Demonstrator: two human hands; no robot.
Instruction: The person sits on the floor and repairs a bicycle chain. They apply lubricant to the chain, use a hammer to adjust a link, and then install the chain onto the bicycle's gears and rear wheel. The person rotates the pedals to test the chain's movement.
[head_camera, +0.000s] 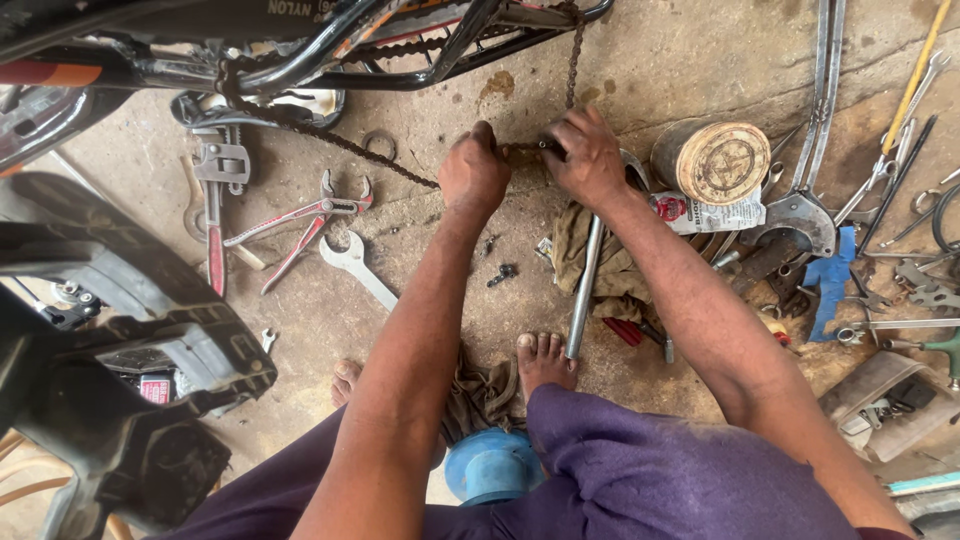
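Drive chain: stretched taut between left hand and right hand, both pinched shut on its links above concrete floor; adjustable pliers, open-end spanner near

Bicycle repair workshop, floor-level: stained concrete floor strewn with steel open-ended spanner, red-handled pliers, rusty bicycle chain; black bicycle frame upper left.
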